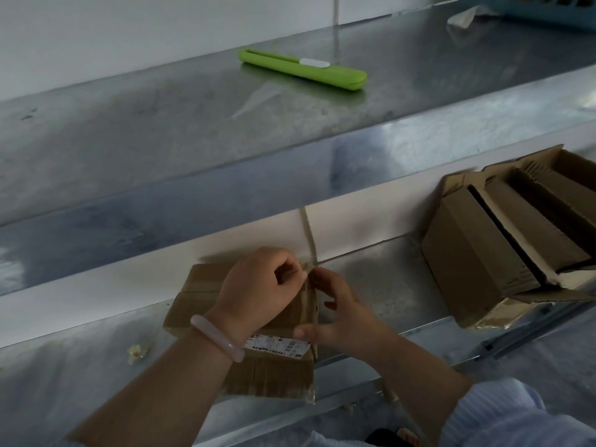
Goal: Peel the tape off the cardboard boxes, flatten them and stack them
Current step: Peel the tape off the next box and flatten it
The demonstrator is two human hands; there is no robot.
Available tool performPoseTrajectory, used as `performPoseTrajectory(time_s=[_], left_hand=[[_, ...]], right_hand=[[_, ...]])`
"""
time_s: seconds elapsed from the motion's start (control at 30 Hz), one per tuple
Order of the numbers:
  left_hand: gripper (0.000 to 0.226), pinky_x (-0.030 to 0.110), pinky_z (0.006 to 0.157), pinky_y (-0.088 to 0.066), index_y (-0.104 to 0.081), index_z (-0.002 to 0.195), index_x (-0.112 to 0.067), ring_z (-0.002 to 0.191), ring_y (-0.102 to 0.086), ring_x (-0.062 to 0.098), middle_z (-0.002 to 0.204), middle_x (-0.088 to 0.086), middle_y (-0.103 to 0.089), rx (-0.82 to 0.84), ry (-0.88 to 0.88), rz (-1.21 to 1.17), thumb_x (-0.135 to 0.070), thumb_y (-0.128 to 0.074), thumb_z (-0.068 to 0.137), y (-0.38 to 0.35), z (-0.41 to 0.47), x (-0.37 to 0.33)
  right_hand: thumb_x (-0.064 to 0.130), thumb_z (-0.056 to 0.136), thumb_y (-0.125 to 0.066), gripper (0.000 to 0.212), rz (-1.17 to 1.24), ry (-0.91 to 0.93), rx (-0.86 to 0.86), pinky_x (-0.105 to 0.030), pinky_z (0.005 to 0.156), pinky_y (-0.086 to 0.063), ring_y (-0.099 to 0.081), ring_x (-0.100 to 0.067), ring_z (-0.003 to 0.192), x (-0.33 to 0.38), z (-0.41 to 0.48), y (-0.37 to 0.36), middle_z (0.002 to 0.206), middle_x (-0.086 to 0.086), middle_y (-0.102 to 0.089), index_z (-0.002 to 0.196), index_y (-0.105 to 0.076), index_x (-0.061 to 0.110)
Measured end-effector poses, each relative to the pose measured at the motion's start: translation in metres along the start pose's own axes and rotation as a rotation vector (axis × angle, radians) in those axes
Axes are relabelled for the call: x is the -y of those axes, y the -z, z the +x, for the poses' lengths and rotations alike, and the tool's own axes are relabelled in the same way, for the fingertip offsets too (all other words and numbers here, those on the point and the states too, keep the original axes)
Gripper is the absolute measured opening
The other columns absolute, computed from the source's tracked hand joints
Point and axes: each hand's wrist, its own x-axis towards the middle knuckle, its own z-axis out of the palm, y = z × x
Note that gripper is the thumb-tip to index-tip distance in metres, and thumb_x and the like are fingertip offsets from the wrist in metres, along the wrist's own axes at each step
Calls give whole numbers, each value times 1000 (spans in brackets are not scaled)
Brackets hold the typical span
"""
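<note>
A small box (277, 372) sits on the low metal shelf (80, 366), close to the person. The left hand (258, 291) lies on top of the box. Its fingers are curled tight and pinch the tape (306, 304) at the far right corner. The right hand (342, 314) holds the right side of the box, with its thumb on top. More boxes (477, 253) stand open to the right, well apart. A green cutter (303, 69) lies on the shelf above. A blue basket (541, 11) is far back on the right.
</note>
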Motion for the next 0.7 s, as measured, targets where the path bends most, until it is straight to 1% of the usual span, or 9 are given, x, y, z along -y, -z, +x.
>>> performPoseTrajectory(time_s=[0.03,0.1,0.17,0.2,0.3,0.33,0.4,0.53,0.7], left_hand=[[10,14,69,-45,-65,86,-30,81,-55,-2,82,-18,-59,20,-34,-13,-40,-62,85,0,-2,2],[11,16,74,-46,-66,90,-28,86,-55,-2,87,-20,-57,48,-68,-42,-37,-65,84,-1,-8,7],[16,20,79,-47,-66,94,-29,91,-54,-1,92,-21,-56,60,-74,-65,-39,-66,82,0,-14,11],[19,21,80,-48,-66,95,-30,92,-55,0,92,-22,-57,72,-77,-78,-42,-65,81,1,-16,12],[21,24,79,-49,-70,91,-29,92,-58,5,90,-19,-61,95,-69,-147,-45,-67,78,5,-22,14],[17,23,79,-49,-72,89,-27,92,-59,6,90,-17,-63,97,-61,-175,-40,-70,78,6,-23,14],[11,23,80,-50,-74,86,-26,92,-61,8,89,-15,-65,98,-50,-211,-33,-74,78,7,-26,15],[12,21,79,-50,-76,87,-25,91,-63,8,90,-14,-67,99,-50,-229,-31,-77,77,7,-29,17],[17,21,81,-50,-76,88,-28,93,-63,6,93,-15,-66,78,-32,-225,-35,-80,74,4,-31,18]], right_hand=[[67,56,-80,107,34,9,4,-31,110,-39,-40,0,132,-1,-1,2,143,17,-43,145,-29,36],[54,77,-73,71,117,17,-48,-34,107,-44,-50,2,124,-3,-4,6,133,16,-55,139,-46,31],[34,93,-62,31,117,5,-124,-35,102,-49,-59,1,112,-3,-4,7,119,15,-65,124,-60,32],[27,95,-60,23,85,4,-151,-34,99,-50,-62,1,106,-3,-3,8,113,15,-67,116,-64,36],[21,94,-63,24,-31,76,-181,-16,87,-51,-63,8,91,2,3,10,96,20,-68,96,-62,45],[22,93,-64,24,-95,121,-178,-8,81,-47,-61,11,88,4,5,11,93,24,-66,96,-62,45],[21,91,-67,18,-214,225,-186,0,77,-40,-60,7,88,4,10,14,93,21,-67,101,-71,36],[12,84,-72,17,-365,492,-243,-9,77,-42,-58,-7,90,-3,18,21,89,2,-73,99,-76,18],[17,84,-66,15,-543,657,-289,-10,71,-37,-56,-13,82,-5,24,26,81,-3,-72,95,-75,12]])
